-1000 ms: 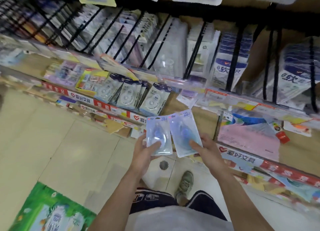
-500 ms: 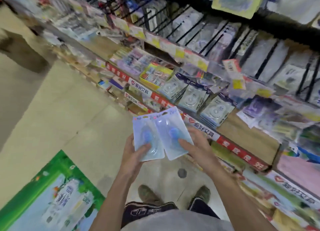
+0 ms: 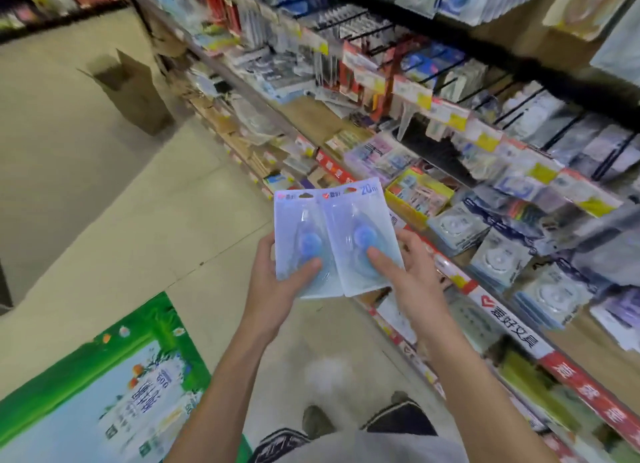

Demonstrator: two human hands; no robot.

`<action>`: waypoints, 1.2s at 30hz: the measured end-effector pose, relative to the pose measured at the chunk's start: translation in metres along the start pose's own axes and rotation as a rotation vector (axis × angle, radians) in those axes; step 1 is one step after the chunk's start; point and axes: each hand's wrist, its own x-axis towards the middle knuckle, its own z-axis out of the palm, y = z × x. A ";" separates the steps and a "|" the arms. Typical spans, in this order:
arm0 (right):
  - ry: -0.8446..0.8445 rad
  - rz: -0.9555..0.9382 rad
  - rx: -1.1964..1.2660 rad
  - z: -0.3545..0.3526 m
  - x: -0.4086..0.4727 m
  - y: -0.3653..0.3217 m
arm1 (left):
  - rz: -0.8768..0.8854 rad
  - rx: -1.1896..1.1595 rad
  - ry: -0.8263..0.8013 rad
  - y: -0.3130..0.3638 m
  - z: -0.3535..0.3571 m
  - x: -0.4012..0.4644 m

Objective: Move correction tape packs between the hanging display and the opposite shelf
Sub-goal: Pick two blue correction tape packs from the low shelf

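I hold two pale blue blister packs of correction tape side by side over the aisle floor. My left hand grips the left pack, thumb on its front near the bottom. My right hand grips the right pack, marked 20 m, thumb on its blue wheel; its edge overlaps the left pack. The hanging display with black pegs and the shelf under it run along the right. More correction tape packs stand on that shelf.
An open cardboard box stands on the tiled floor at the upper left. A green and white floor sticker lies at the lower left. A yellow tray of small goods sits on the shelf just right of the packs. My shoes show below.
The view has swung left along the aisle, so the shelves slid to the right of the frame and the cardboard box came into sight. Both hands keep the same hold on the two packs.
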 end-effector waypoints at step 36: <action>0.218 -0.467 0.224 0.192 0.351 -0.144 | 0.456 0.068 -0.153 0.202 -0.076 0.411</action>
